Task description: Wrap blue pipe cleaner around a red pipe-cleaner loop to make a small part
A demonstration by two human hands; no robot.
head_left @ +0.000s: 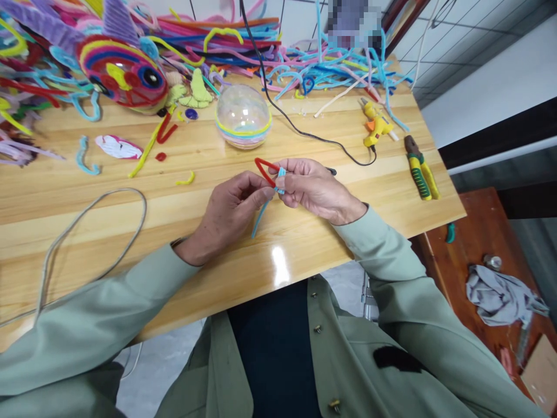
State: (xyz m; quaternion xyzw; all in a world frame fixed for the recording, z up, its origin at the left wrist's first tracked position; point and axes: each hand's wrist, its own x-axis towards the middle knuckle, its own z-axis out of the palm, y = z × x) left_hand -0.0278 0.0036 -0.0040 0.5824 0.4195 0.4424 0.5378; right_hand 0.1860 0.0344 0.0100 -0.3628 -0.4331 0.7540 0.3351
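The person's left hand (228,212) and right hand (314,190) are meeting over the wooden table (183,232), fingertips pinched together on two pipe cleaners. The right hand is closing on a red pipe cleaner (264,169) bent into a narrow loop that is sticking up and away from its knuckles, and a light blue pipe cleaner (266,203) is wrapping around it right at the pinch. The left hand's thumb and forefinger are gripping the blue strand, whose free tail is trailing down past the left fingertips toward the table edge.

The wrap is looking loose and short, so it is likely to spring open if either pinch is easing; the stiff red loop could also twist out of shape under uneven pressure. The cut wire ends are pointing near the fingertips and could prick them. Beyond the right hand, a black cord (304,130) is running to a yellow glue gun (376,126); a trailing sleeve could be snagging it. A clear plastic ball (243,115) is sitting just beyond both hands, and green-handled pliers (421,168) are lying well to the right.
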